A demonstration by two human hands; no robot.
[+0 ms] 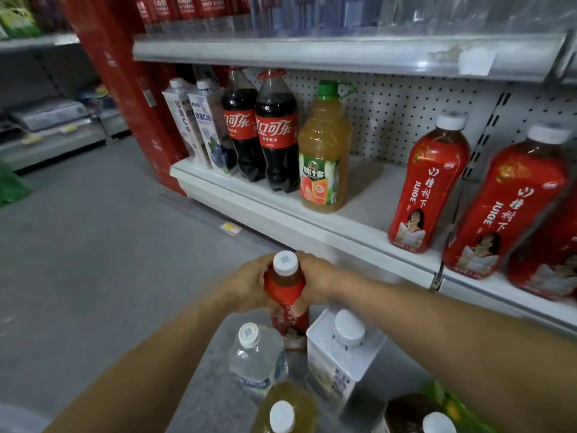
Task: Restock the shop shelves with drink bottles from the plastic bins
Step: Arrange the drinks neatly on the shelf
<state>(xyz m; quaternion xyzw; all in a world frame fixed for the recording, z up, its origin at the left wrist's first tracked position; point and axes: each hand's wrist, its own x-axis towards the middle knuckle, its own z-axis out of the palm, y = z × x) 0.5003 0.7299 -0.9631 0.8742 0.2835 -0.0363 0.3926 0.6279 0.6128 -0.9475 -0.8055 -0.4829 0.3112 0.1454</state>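
Left hand [246, 287], right hand [317, 281] clasp half-covered red bottle [285, 287].

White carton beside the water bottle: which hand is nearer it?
Right. The right hand grips the red juice bottle just above the white carton; the left hand holds its far side.

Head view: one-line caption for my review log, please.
Two-handed grip: left hand and right hand hold a red juice bottle below a shelf of matching bottles.

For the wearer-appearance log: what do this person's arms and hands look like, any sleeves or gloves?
The left forearm and right forearm are bare to the frame edges, no sleeve in view. The left hand and right hand wear no gloves; no watch or ring shows.
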